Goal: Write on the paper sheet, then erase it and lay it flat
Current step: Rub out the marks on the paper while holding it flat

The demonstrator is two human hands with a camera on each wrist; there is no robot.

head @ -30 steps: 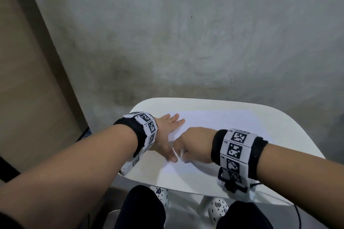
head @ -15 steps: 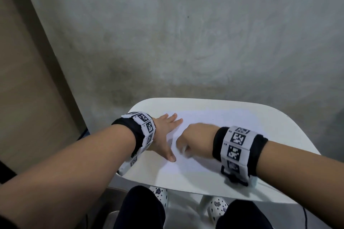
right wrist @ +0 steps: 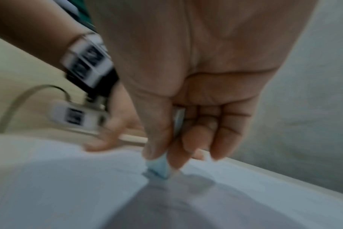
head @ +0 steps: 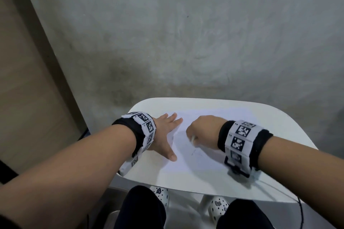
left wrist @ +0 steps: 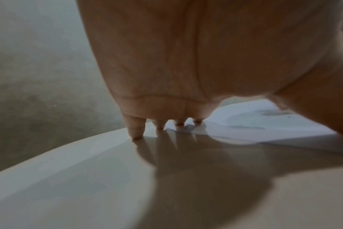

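A white paper sheet point(head: 208, 156) lies on a small white table point(head: 270, 126), with faint pencil marks near its left side. My left hand point(head: 165, 135) lies flat, fingers spread, pressing the sheet's left edge point(left wrist: 245, 124) against the tabletop. My right hand point(head: 202, 130) is curled and pinches a small pale-blue eraser point(right wrist: 159, 168) between thumb and fingers. The eraser's tip touches the paper point(right wrist: 59, 178) in the right wrist view. The sheet buckles slightly beside the eraser.
A grey concrete wall point(head: 186, 33) stands just behind the table. A beige panel point(head: 28, 89) runs along the left. My knees and spotted shoes point(head: 217, 208) show below the table's near edge. A thin cable point(head: 297, 199) hangs at the right.
My right hand with the eraser has slid away from me and to the right across the sheet, uncovering faint marks. The left hand has stayed pressed on the sheet's left edge.
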